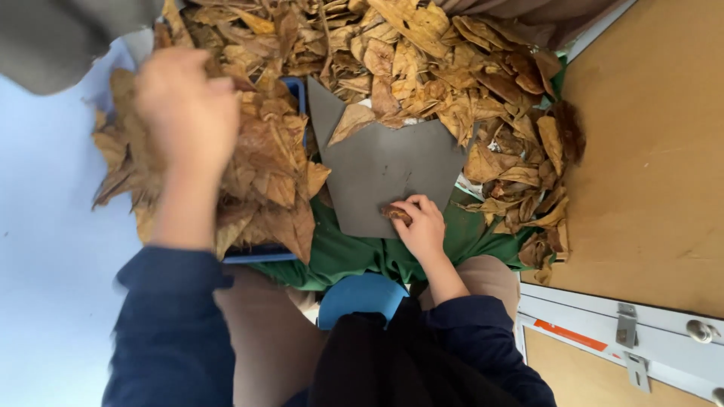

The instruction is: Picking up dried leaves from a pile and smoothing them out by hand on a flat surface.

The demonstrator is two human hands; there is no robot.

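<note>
Dried brown leaves (pixel 422 68) fill most of the view from the head camera, heaped across the top and spilling down the right side beside a wooden panel (pixel 648 151). A person in dark blue sleeves sits over them, looking down at their own two hands.

The left hand (pixel 188 109) is raised and blurred over a second mound of leaves (pixel 264 173) on the left, which lies on a blue tray (pixel 260 256) whose edge shows below and behind the leaves. The fingers are curled inward, knuckles toward the camera; whether they grip any leaves cannot be told through the blur.

The right hand (pixel 422 226) rests lower, near the middle of the view, at the bottom edge of a flat dark grey board (pixel 381 169). Its thumb and fingers pinch a small brown leaf piece (pixel 396 214) against the board. The board lies between the two leaf heaps, its upper edge tucked under the big pile, with one loose leaf on its top left corner.

Under the board, a green cloth (pixel 354 256) covers the person's lap. A rounded blue object (pixel 358 298) sits just below it, close to the body. A pale blue surface (pixel 45 249) lies to the far left. A white frame with metal latches (pixel 630 335) shows at the lower right.
</note>
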